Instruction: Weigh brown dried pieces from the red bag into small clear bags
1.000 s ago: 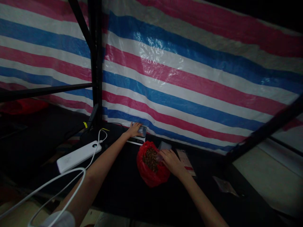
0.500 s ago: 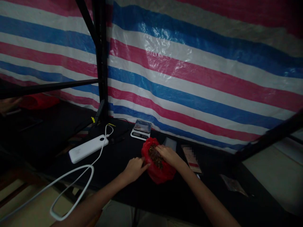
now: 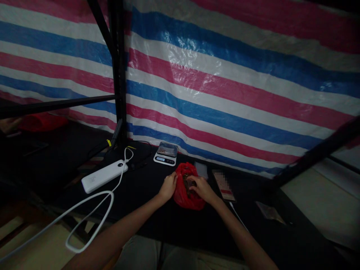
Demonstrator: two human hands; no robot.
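Observation:
A red plastic bag (image 3: 189, 202) stands on the black table with its mouth open towards me. Dried brown bits (image 3: 185, 182), perhaps herbs or tea, fill it. My left hand (image 3: 168, 186) is closed on the bag's left rim. Into the mouth from the right reaches my right hand (image 3: 203, 188), its fingers curled in a pinch over the brown bits, fingertips partly hidden. Behind the bag is a small digital scale (image 3: 164, 160), with its display lit and a clear packet (image 3: 167, 150) on its platform.
On the left lies a white power bank (image 3: 104, 176) with a looping white cable (image 3: 108, 217). Right of the bag are a clear plastic sleeve (image 3: 201, 170), a phone (image 3: 224, 187) and a small packet (image 3: 270, 213). Another person's hand (image 3: 9, 125) is near a red bag (image 3: 42, 122) at far left.
My left hand has moved up along the rim and now grips it. My right hand has gone from flat on the brown bits to curled fingers. The scale's display now looks lit.

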